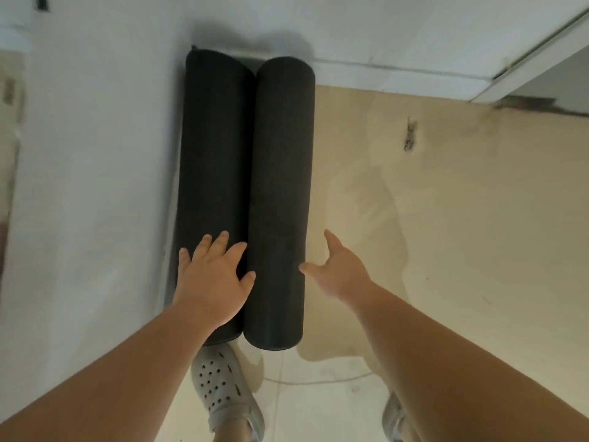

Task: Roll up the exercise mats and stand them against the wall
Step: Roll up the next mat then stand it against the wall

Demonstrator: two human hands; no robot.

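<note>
Left hand point(212, 282), fingers spread, on left mat point(213, 148); right hand point(342, 275) splayed beside right mat point(280, 170)

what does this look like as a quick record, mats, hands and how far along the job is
left mat: black, rolled, against the white wall
right mat: black, rolled, side by side with the left mat and touching it
left hand: open, fingers spread flat on the left mat
right hand: open, at the right mat's outer edge; contact cannot be told
grey shoe: on the floor just below the mats' lower ends
progress: both mats rolled, apparently standing on end at the wall
</note>
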